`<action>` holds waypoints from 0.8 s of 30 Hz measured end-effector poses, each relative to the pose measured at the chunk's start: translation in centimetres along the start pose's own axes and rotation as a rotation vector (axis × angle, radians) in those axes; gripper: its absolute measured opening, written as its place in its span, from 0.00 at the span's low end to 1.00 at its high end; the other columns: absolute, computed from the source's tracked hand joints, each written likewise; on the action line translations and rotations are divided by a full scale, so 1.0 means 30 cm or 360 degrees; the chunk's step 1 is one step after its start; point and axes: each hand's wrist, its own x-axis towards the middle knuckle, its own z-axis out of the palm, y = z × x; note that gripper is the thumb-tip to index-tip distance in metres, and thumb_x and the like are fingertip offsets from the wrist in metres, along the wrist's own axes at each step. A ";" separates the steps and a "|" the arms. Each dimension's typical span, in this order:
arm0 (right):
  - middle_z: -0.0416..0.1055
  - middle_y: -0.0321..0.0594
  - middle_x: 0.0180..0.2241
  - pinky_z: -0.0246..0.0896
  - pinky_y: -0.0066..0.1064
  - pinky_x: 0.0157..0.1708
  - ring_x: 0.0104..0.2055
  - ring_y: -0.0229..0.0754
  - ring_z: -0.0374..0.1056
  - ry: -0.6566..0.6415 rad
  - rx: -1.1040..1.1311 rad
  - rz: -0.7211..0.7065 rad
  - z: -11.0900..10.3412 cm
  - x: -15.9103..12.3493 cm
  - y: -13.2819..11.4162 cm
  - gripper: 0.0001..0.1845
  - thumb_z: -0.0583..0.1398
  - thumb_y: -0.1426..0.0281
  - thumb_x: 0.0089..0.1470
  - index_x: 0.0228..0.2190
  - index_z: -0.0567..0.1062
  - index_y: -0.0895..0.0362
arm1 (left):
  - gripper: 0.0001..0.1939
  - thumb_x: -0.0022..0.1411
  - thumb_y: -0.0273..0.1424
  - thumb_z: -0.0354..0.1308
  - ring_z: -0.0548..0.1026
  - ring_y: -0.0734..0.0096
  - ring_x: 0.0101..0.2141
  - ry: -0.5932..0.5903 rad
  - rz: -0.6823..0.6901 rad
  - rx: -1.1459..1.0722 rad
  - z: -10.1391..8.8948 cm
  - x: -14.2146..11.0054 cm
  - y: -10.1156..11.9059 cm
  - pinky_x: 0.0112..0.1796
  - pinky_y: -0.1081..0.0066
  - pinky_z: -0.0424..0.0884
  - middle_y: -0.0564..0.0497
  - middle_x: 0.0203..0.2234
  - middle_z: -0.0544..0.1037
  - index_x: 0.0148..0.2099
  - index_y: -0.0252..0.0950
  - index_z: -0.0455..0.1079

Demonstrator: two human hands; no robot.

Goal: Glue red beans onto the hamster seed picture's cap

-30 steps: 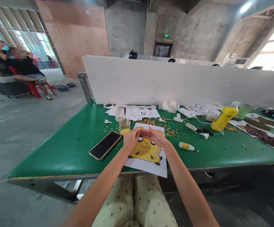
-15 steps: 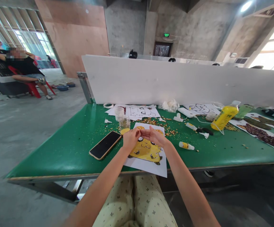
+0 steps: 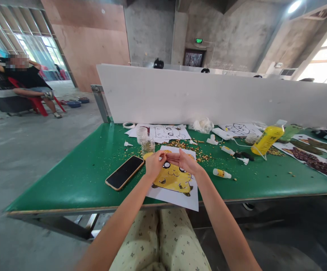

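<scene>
A white sheet with a yellow cartoon animal lies at the table's front edge. Over the upper part of the drawing, my left hand is closed in a pinch; whatever its fingertips hold is too small to make out. My right hand is stretched out flat, its fingertips meeting the left fingers. Both hands partly cover the animal's head. A clear plastic container stands just beyond my left hand. Loose grains are scattered behind the sheet.
A phone lies left of the sheet, a small glue bottle right of it. Farther right stands a yellow bottle. A white partition closes off the table's back. Someone sits on a red chair at far left.
My hands keep nearly the same pose over the drawing, fingertips still together. The whole view has shifted very slightly.
</scene>
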 end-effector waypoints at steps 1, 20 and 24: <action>0.71 0.45 0.50 0.52 0.40 0.59 0.54 0.46 0.65 0.0007 -0.0008 -0.0006 0.002 -0.001 -0.002 0.30 0.51 0.48 0.55 0.42 0.77 0.58 | 0.08 0.60 0.31 0.53 0.76 0.68 0.30 0.0003 -0.0007 -0.0003 -0.002 0.000 0.001 0.32 0.73 0.65 0.51 0.32 0.80 0.39 0.39 0.72; 0.75 0.49 0.42 0.64 0.43 0.50 0.46 0.49 0.71 0.0505 -0.0217 -0.0172 -0.007 0.010 -0.002 0.26 0.58 0.49 0.49 0.35 0.78 0.59 | 0.08 0.63 0.31 0.44 0.73 0.67 0.28 0.0030 -0.0006 0.0016 -0.027 0.000 0.008 0.29 0.72 0.60 0.52 0.24 0.73 0.35 0.38 0.64; 0.76 0.45 0.34 0.69 0.38 0.41 0.39 0.46 0.72 0.1081 -0.0413 -0.0382 -0.081 0.027 0.021 0.20 0.63 0.54 0.42 0.31 0.77 0.57 | 0.13 0.66 0.31 0.40 0.71 0.66 0.26 0.0003 -0.0021 0.0052 -0.025 0.002 0.004 0.25 0.71 0.54 0.51 0.22 0.71 0.32 0.38 0.63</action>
